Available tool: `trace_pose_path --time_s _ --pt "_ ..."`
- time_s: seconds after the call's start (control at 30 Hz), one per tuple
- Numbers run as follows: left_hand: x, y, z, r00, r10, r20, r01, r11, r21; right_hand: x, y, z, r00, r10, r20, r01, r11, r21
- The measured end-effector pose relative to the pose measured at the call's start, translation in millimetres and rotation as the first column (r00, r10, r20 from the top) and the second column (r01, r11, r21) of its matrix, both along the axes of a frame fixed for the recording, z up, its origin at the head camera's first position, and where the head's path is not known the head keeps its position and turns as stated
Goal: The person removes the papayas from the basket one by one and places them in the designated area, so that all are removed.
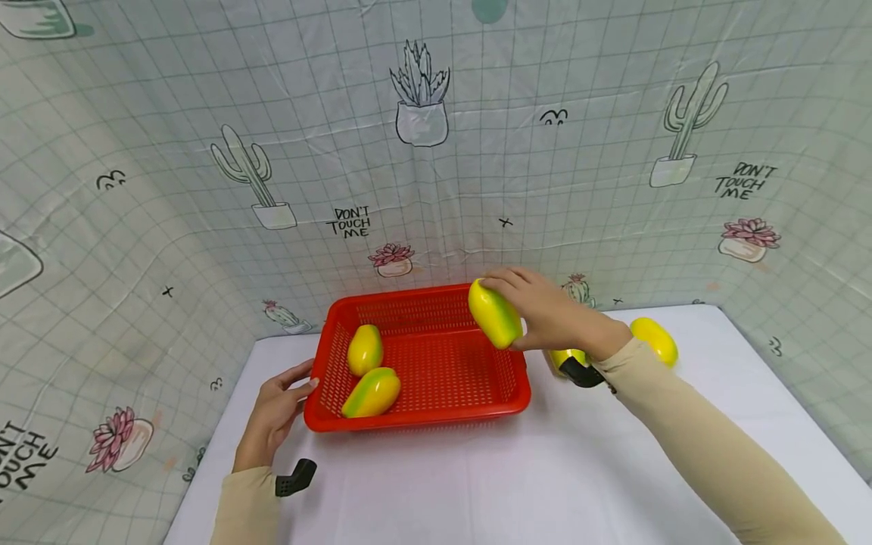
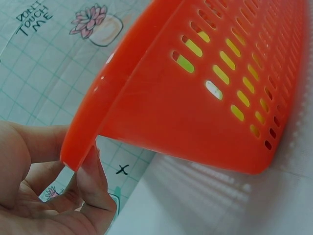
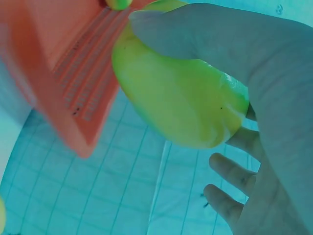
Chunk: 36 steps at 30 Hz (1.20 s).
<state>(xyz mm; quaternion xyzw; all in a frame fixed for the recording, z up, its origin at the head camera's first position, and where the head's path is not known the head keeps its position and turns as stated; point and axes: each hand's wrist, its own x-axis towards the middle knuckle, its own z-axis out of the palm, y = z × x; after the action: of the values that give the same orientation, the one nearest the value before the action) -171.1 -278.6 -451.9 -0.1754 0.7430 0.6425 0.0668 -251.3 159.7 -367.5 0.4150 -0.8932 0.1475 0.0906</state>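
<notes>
A yellow-green mango is in my right hand, held above the right end of a red plastic basket. The right wrist view shows the thumb across this mango, with some other fingers spread apart below it. My left hand pinches the basket's left rim between thumb and fingers, clearly seen in the left wrist view on the red rim. Inside the basket, at its left end, lie one mango and, nearer the front, another mango.
Right of the basket, one mango lies on the white tabletop. Another yellow-green fruit is partly hidden by the right wrist and its black wrist camera. A patterned cloth hangs behind and at both sides.
</notes>
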Motion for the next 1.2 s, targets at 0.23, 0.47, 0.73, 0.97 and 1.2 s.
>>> trace_pose_path --time_s 0.23,0.47,0.73,0.97,1.2 --pt "0.1 -1.4 -0.8 1.000 -0.003 -0.005 0.003 1.000 0.004 6.5 24.2 -11.4 0.998 -0.054 -0.009 0.054 0.999 -0.005" --pt "0.5 -2.3 -1.6 1.000 0.003 -0.006 -0.003 1.000 0.006 17.2 42.9 -23.4 0.995 -0.080 -0.056 0.080 0.997 0.004" --pt "0.8 -2.6 -1.8 1.000 0.000 -0.003 0.000 1.000 0.007 36.1 59.9 -37.2 0.989 -0.096 -0.109 0.095 0.995 -0.009" --pt "0.5 -2.0 -1.4 1.000 -0.004 -0.009 0.005 1.000 0.020 51.2 75.2 -54.0 0.985 -0.124 -0.123 0.120 0.992 -0.034" --pt "0.5 -1.7 -0.7 1.000 -0.005 -0.011 0.005 1.000 0.023 65.1 87.9 -71.5 0.983 -0.156 -0.093 0.150 0.987 -0.062"
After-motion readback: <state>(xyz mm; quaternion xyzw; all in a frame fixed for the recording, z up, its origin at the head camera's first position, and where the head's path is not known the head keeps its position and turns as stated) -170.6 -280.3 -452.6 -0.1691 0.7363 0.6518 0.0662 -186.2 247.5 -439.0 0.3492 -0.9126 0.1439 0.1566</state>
